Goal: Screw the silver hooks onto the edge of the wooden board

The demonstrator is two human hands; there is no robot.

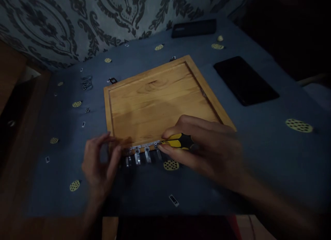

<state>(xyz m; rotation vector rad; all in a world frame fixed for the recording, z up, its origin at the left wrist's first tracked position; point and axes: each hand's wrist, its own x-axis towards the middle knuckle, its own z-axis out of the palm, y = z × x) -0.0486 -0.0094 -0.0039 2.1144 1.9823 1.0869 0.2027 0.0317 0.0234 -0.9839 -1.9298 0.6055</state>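
text: none readable | wooden board [160,98]: no lettering seen | screwdriver [181,141]: no legible brand | black phone [245,80]: screen dark | view: dim, blurred

One wooden board [155,98], four metal hooks [137,158], one screwdriver [181,141], two phones [245,81].

Right hand [207,148] pinches, fingers pointing left; left hand [99,162] hovers loosely curled (blurred).
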